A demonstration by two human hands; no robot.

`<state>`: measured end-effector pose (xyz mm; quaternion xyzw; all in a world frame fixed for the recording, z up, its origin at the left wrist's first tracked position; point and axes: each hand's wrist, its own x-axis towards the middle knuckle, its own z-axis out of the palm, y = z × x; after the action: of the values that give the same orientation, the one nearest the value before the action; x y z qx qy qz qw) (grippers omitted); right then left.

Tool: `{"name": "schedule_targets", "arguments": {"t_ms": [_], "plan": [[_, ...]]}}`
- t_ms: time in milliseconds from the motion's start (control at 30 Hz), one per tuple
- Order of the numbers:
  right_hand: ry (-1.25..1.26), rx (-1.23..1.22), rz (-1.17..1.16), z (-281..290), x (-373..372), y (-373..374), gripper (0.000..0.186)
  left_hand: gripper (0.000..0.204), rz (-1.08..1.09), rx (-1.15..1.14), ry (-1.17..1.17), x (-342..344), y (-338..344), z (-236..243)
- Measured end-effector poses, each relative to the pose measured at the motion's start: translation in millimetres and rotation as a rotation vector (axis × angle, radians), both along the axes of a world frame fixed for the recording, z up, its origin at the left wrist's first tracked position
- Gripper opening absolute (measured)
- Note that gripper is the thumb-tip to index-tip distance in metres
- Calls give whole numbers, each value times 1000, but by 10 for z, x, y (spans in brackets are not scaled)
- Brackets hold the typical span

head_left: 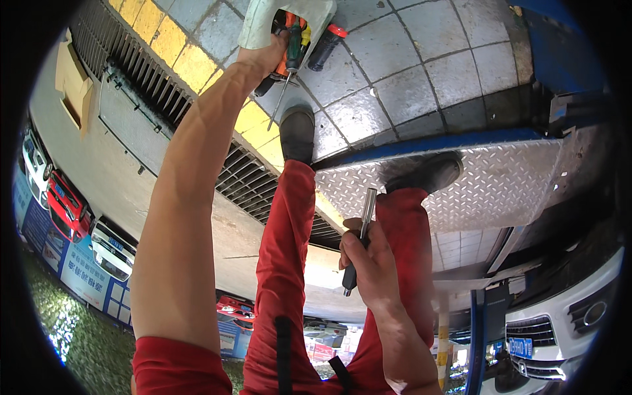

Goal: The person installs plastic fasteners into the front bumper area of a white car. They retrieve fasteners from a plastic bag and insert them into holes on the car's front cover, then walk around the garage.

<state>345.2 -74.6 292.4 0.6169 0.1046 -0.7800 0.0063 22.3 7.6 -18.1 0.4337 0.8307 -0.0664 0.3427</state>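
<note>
My right hand (372, 260) is closed around a socket driver (368, 210), its chrome shaft pointing up and its black handle below the fingers. The hand is above my right thigh. My left arm stretches far forward, and my left hand (263, 54) is at the opening of a whitish plastic tool container (319, 10). Tools hide its fingers, so their grip does not show. Beside it, a green-handled screwdriver (293, 49) leans out, its long shaft toward me. Orange and yellow handles show behind it. A dark cylinder with a red cap (327, 47) is right of the container.
My black shoes stand on grey tiles (408, 79) and a diamond-plate ramp (480, 178) with a blue edge. A drain grate (247, 174) runs diagonally beside yellow tiles (174, 43). A white car (566, 316) is close at right; an opened cardboard box (74, 82) lies far left.
</note>
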Motion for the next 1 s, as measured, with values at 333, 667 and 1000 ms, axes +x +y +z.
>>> {"name": "schedule_targets", "arguments": {"t_ms": [333,667,1000], "plan": [[-24,84,-30,60,-25,1,32,35,-655,-308,33,-375,45,1102],[168,175,232,103,-185,-42,30,47,401,-224,-1082,1069,-951,3114],[105,-43,158,31,-252,-100,32,34,993,122,-653,495,-503,2052]]}}
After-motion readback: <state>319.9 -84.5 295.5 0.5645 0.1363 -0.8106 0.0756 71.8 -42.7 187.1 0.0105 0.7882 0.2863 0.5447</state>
